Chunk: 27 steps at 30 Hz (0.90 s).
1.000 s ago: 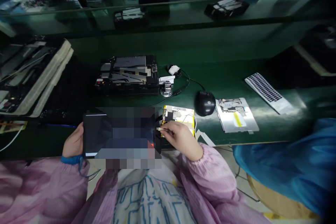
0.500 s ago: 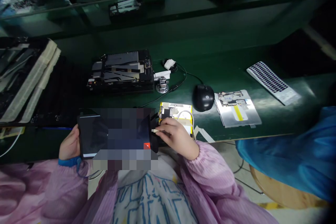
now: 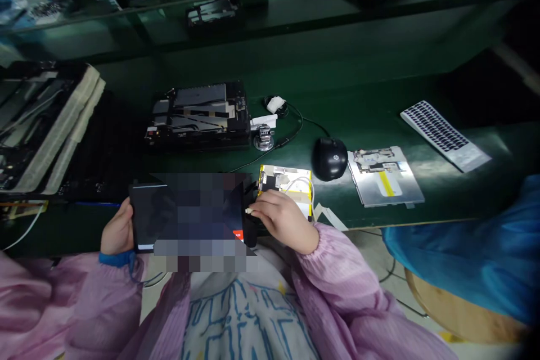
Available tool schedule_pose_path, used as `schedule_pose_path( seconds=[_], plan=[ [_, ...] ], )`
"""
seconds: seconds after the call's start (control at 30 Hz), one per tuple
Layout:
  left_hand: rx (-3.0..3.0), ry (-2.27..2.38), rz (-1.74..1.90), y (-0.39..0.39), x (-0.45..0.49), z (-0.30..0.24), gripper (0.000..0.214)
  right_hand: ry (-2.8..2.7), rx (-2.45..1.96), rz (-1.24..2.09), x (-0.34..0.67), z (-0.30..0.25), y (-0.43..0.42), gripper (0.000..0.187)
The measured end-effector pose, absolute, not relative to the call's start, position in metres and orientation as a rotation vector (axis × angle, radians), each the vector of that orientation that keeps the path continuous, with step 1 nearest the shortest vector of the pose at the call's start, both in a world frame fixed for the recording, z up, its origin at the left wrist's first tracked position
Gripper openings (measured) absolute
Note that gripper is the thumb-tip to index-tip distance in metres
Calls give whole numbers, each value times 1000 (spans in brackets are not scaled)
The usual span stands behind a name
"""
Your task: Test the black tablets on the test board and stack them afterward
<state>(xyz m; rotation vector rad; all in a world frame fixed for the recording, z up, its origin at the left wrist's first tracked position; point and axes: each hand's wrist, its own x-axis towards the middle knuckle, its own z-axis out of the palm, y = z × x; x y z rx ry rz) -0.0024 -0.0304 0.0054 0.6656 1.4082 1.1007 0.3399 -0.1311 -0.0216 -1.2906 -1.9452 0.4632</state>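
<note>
A tablet [image 3: 152, 220] is gripped at its left edge by the left hand [image 3: 118, 230], closed around it. A white cable plug [image 3: 248, 211] is pinched in the right hand [image 3: 284, 218] at the tablet's right edge. A black mouse [image 3: 329, 158] is noted just beyond.

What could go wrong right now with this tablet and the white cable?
The right hand pinches the white plug at the right edge of the tablet; pushed in crooked, it might bend or jam.
Only the left hand grips the tablet's other side, near the table edge; it could slip toward the lap.
The white cable loops over the yellow-edged panel and may drag it.
</note>
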Motion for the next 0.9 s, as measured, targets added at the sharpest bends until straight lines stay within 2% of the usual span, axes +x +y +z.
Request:
schedule_pose_path(
  seconds=[0.17,0.3,0.57,0.9],
  plan=[
    [690,1379,1093,-32,-7,5,33,-1952,-1386,357,329,-21,-136,17],
    [620,1382,1055,-32,-7,9,28,-2064,-1380,249,327,-19,-135,20],
    [540,1317,1051,-39,-8,12,19,-2056,-1440,323,320,-12,-135,16],
    [556,1248,1035,-42,-21,1,26,-2139,-1330,199,319,-13,-134,12]
  ],
)
